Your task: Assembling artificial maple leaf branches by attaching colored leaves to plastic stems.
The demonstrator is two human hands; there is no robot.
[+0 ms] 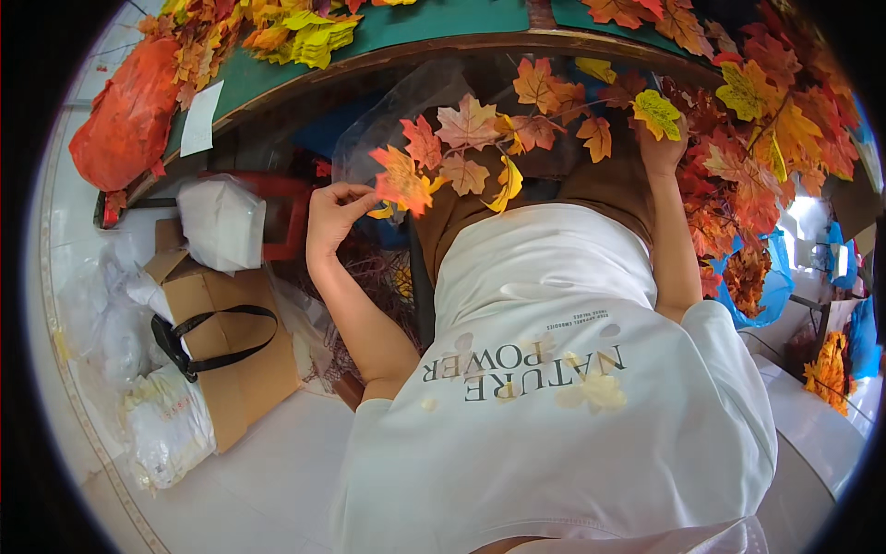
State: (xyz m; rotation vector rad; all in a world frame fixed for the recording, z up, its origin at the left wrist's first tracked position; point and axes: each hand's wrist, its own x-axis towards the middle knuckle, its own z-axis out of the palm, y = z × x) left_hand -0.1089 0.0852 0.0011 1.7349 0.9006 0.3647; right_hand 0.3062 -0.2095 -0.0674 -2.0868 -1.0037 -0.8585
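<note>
A garland of artificial maple leaves [468,124] in orange, pink and yellow stretches across my lap between my two hands. At its left end, my left hand [340,220] is closed, with thumb and fingertips pinching the edge of an orange leaf [401,179]. My right hand [663,152] is closed around the garland's other end, close to the table's underside. A yellow leaf [656,114] covers most of its fingers, so the exact grip is partly hidden.
The green table [443,28] ahead carries piles of leaves. A red plastic bag [125,115] hangs at its left. Dense orange-red garlands [738,175] hang on the right, above a blue bag [761,277]. A cardboard box [235,346] and clear plastic bags [111,314] lie on the left floor.
</note>
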